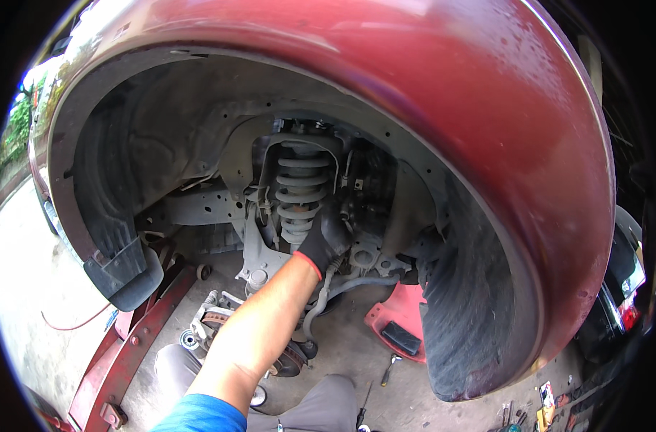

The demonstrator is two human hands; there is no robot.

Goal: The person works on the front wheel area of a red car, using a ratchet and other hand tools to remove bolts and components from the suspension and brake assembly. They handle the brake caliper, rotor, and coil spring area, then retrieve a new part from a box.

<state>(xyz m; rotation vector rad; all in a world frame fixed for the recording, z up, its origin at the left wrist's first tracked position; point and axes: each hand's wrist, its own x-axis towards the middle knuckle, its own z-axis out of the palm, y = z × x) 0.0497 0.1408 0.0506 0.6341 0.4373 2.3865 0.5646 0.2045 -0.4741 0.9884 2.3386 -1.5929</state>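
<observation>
Concrete floor [36, 273] spreads beneath a vehicle's red fender [429, 86], which curves over an exposed wheel well. Within it, the coil spring [301, 181] stands upright near the middle, framed by a metal bracket [333, 144]. From below, the left hand [333, 236], in a dark glove with a red cuff [308, 263], reaches just beside the spring's lower right; its fingers are hidden, so whether the grip is closed on anything can't be told. Below lie a brake disc [287, 362], a red molded tray [385, 314] carrying a black object [402, 337], and a ratchet [387, 371].
</observation>
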